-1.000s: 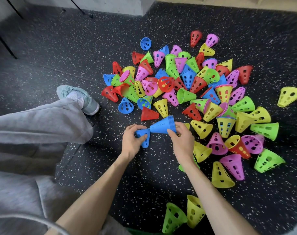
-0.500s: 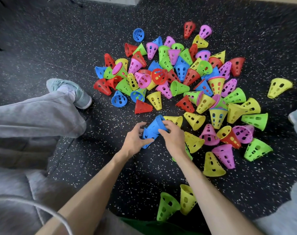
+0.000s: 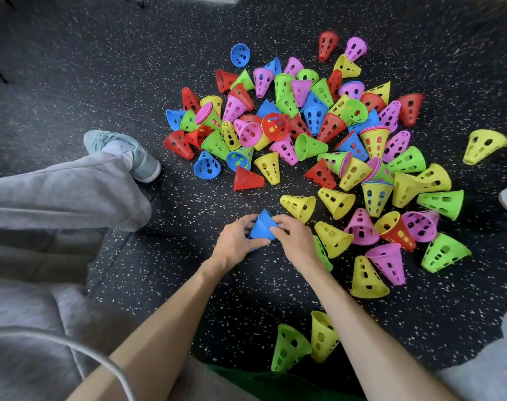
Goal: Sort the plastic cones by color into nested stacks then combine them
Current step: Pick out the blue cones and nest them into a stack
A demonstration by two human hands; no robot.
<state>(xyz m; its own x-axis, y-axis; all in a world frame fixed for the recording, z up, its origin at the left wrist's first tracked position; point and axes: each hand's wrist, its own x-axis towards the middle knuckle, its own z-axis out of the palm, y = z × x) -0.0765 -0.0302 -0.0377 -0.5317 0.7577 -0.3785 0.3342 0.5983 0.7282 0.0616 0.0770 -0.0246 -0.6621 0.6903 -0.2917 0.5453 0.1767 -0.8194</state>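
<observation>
A nested stack of blue cones [image 3: 263, 227] sits between both hands just above the dark speckled floor. My left hand [image 3: 235, 241] grips its narrow end from the left, thumb under it. My right hand [image 3: 296, 241] holds the wide end from the right. Beyond the hands lies a big loose pile of perforated cones [image 3: 310, 125] in red, pink, green, yellow and blue. Loose blue cones lie at its left edge [image 3: 207, 166] and far back [image 3: 240, 55].
My left leg in grey trousers [image 3: 64, 195] with a pale green shoe [image 3: 125, 153] stretches across the left. A green cone [image 3: 288, 347] and a yellow cone [image 3: 323, 340] lie near my body. Yellow cones [image 3: 331, 240] crowd close to the right hand.
The single blue cone in my left hand has been pushed onto the narrow end of the blue stack; the hands have closed together around one stack.
</observation>
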